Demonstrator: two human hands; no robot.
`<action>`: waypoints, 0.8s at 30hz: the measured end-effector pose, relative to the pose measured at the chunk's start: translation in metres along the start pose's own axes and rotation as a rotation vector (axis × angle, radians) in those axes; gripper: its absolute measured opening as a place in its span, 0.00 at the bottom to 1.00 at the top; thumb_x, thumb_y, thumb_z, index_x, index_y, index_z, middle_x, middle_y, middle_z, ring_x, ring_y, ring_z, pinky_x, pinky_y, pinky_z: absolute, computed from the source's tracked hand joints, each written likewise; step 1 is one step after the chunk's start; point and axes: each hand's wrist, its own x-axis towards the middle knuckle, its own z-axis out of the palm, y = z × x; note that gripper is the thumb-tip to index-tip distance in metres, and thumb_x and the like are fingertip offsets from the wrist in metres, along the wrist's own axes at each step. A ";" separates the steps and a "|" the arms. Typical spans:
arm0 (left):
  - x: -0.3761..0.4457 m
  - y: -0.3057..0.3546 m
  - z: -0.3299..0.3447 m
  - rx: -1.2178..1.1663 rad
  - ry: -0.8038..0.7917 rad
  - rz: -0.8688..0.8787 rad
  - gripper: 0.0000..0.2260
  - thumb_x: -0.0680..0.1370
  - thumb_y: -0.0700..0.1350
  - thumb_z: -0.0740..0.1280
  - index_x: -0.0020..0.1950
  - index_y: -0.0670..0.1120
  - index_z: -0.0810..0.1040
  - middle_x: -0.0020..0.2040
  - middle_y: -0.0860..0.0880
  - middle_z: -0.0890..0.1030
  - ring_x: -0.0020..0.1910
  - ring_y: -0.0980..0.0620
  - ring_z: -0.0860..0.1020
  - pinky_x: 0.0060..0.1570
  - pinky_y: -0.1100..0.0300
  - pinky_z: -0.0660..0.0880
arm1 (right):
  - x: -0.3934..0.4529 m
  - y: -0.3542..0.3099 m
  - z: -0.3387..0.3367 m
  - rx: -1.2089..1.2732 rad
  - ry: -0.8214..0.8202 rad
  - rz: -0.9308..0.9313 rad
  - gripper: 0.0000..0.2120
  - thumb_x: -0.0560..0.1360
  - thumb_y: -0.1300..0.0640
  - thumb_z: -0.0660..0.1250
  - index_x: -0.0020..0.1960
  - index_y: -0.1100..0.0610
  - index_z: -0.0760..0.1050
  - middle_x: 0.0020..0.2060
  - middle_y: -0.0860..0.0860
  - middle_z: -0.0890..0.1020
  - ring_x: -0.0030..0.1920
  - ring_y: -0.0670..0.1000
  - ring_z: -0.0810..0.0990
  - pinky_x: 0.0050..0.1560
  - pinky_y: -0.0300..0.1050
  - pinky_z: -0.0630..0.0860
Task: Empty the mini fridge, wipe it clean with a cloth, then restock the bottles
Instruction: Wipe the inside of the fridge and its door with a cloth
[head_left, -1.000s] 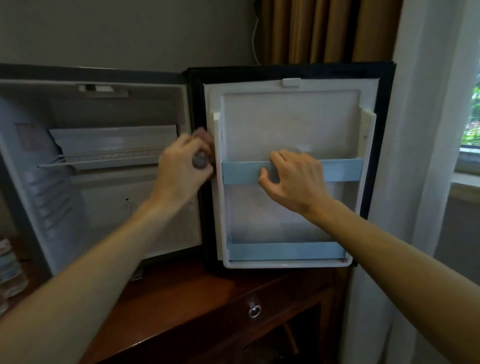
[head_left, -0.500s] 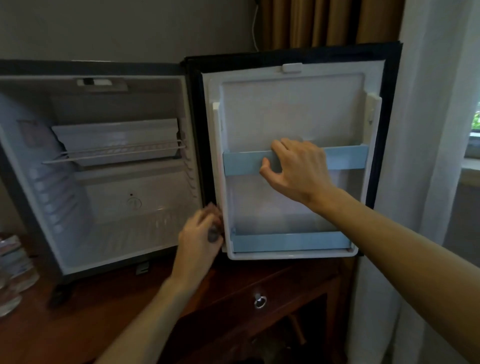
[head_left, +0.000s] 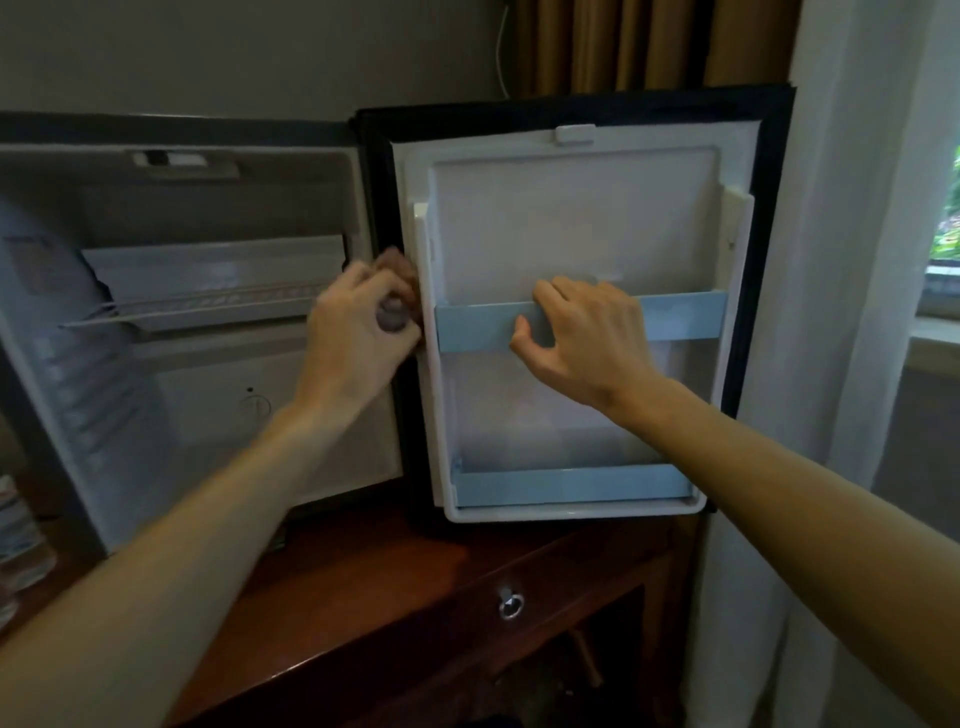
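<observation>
The mini fridge stands open with nothing on its wire shelf. Its door is swung wide to the right, and both pale blue rails hold nothing. My left hand is closed around a small grey wad of cloth and presses it against the door's inner left edge at mid height. My right hand grips the upper blue rail, fingers over the top and thumb underneath. Water bottles show blurred at the far left edge.
The fridge sits on a dark wooden cabinet with a drawer knob below the door. A white sheer curtain hangs right of the door, with brown drapes behind and a window at far right.
My left hand, with the cloth, slid down the door's left edge to the bottom and has come back up to mid height. My right hand has stayed on the upper rail.
</observation>
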 end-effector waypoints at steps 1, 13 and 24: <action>0.020 0.001 -0.006 0.025 0.029 0.029 0.08 0.70 0.42 0.75 0.49 0.47 0.82 0.49 0.52 0.76 0.40 0.58 0.75 0.44 0.66 0.73 | 0.000 0.001 0.000 -0.004 0.003 0.002 0.14 0.75 0.45 0.61 0.37 0.54 0.65 0.31 0.52 0.74 0.30 0.54 0.70 0.35 0.44 0.57; -0.065 -0.010 0.029 0.001 -0.027 -0.066 0.11 0.70 0.37 0.76 0.49 0.47 0.80 0.53 0.51 0.77 0.48 0.54 0.77 0.49 0.64 0.75 | 0.000 -0.001 -0.002 -0.013 0.009 0.002 0.15 0.74 0.46 0.62 0.36 0.55 0.68 0.31 0.52 0.74 0.30 0.54 0.70 0.35 0.44 0.57; -0.163 -0.019 0.068 -0.041 -0.131 -0.196 0.14 0.68 0.35 0.79 0.48 0.47 0.80 0.52 0.54 0.75 0.49 0.53 0.76 0.49 0.57 0.79 | 0.001 0.001 0.001 -0.011 -0.006 0.007 0.16 0.75 0.45 0.61 0.36 0.55 0.64 0.30 0.51 0.72 0.29 0.52 0.64 0.34 0.45 0.57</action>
